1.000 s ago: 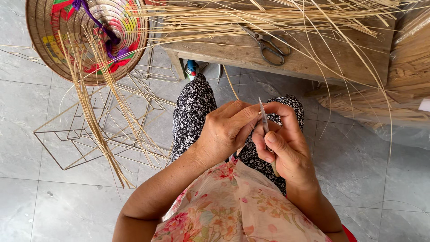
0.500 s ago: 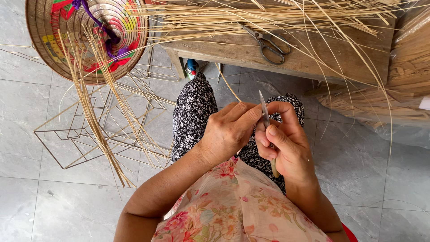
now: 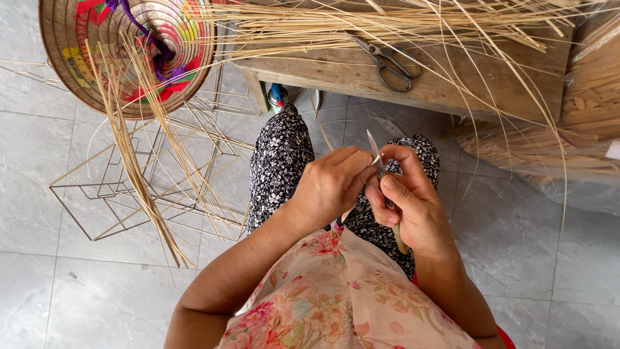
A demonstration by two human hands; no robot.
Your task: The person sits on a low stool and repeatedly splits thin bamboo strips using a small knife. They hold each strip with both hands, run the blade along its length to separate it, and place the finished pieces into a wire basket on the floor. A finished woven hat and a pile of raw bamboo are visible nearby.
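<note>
My right hand (image 3: 411, 201) grips a small knife (image 3: 374, 150) with its thin blade pointing up and its pale handle sticking out below the palm. My left hand (image 3: 331, 184) is closed beside it, its fingertips pinching a thin bamboo strip (image 3: 377, 159) against the blade. Both hands hover over my lap, above black-and-white flowered trousers (image 3: 279, 161). The strip's far end is hidden behind my fingers.
A low wooden bench (image 3: 452, 81) ahead carries a bundle of long bamboo strips (image 3: 361, 26) and grey scissors (image 3: 386, 61). A conical hat (image 3: 126, 48) with coloured lining lies upper left over a thin wire-like frame (image 3: 155, 187) and loose strips. More bundled strips (image 3: 581, 129) sit right.
The hands stay together over the lap; the knife blade has tilted slightly and the left fingers have shifted a little along the strip.
</note>
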